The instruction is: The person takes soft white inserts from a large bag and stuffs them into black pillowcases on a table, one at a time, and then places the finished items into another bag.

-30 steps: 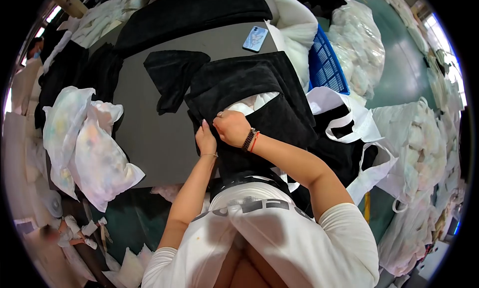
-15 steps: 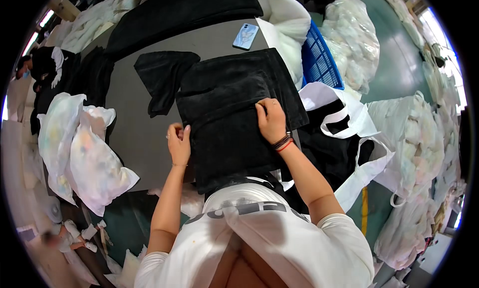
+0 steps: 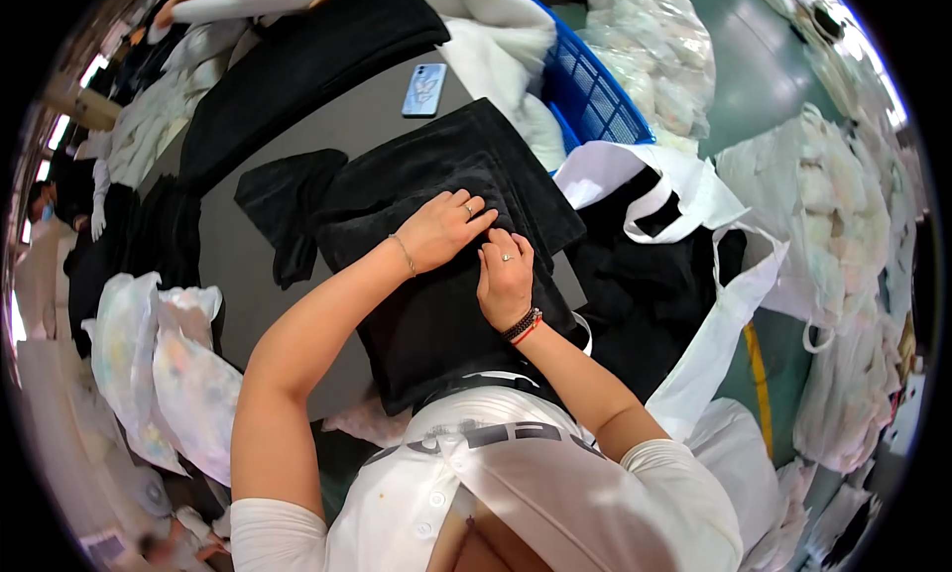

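A black velvety cloth piece (image 3: 426,324), which looks like a flat cover, lies over the near edge of the grey table against my body. My left hand (image 3: 448,231) reaches across it, fingers curled down at a fold. Just below and to the right, my right hand (image 3: 507,280) pinches the same fold, its fingertips close to the left ones. What exactly lies under the fingertips is hidden. More folded black cloth (image 3: 526,190) spreads beneath and beyond my hands. A smaller black cloth piece (image 3: 288,200) rests to the left.
A phone (image 3: 423,89) lies on the grey table (image 3: 238,304). Long black cloth (image 3: 307,76) covers the far edge. White wadding (image 3: 496,47) and a blue crate (image 3: 595,86) stand beyond. A white bag (image 3: 694,205) with black cloth is at right; stuffed bags (image 3: 193,384) at left. Other people are farther off.
My left hand has moved from the cloth's left edge across to the right, beside my right hand. My right hand has shifted slightly down and left. The view has turned.
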Demonstrator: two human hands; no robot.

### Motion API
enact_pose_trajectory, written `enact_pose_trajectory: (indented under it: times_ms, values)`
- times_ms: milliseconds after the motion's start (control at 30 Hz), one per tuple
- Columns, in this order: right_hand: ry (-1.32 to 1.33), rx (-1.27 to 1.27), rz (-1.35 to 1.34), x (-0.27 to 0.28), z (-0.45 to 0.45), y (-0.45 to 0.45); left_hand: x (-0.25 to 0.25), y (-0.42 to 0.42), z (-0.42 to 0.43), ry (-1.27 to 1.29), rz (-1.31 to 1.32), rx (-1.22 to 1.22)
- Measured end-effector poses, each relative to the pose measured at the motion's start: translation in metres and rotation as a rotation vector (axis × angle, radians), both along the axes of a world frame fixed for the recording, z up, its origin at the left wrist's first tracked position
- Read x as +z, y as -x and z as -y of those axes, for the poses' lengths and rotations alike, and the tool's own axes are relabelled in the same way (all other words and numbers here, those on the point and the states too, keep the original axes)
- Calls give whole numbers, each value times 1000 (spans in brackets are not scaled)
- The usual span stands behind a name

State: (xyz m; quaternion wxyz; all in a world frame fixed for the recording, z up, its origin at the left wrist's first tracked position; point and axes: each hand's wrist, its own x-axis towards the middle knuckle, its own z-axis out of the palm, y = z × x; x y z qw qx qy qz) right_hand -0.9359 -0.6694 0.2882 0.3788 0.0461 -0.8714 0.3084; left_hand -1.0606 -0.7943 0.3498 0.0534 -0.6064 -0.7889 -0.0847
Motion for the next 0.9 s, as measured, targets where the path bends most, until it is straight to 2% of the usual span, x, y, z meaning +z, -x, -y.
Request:
enact_pose_trajectory:
  times_ms: [133,200,267,333,367,400,467,533,633,667,733,867,900]
  values:
    - [65,-77,109,-16,-8,2,-12,7,-30,109,-27,-57]
    - [108,18,376,-21,-13,11,-26,17,-42,289,114,-17]
    - [119,4,435,-21,-20,20,-34,27,-48,212,181,-3]
    - [203,17,171,-24,-20,24,-42,34,-53,102,494,188]
    - [215,0,106,-19,-19,23,-46,39,-52,-17,624,171]
    - [216,1,111,-14,-18,23,-52,45,-51,-16,629,173]
    - [222,-36,-16,-5,-15,27,-60,53,-48,-7,1096,313]
    - [237,-13,-6,-2,-12,32,-65,56,-40,-86,1242,382]
    - [412,-88,27,-11,-13,39,-64,58,-33,-99,1295,420]
    - [525,-143,175,-15,-17,38,-63,53,-34,-159,1289,421]
    - [587,-188,233,-25,-18,37,-62,48,-34,-195,1237,454]
    - [650,-31,285,-12,-21,34,-60,47,-27,-192,1239,464]
    - [733,-63,259,-8,-17,33,-60,48,-28,-188,1250,465]
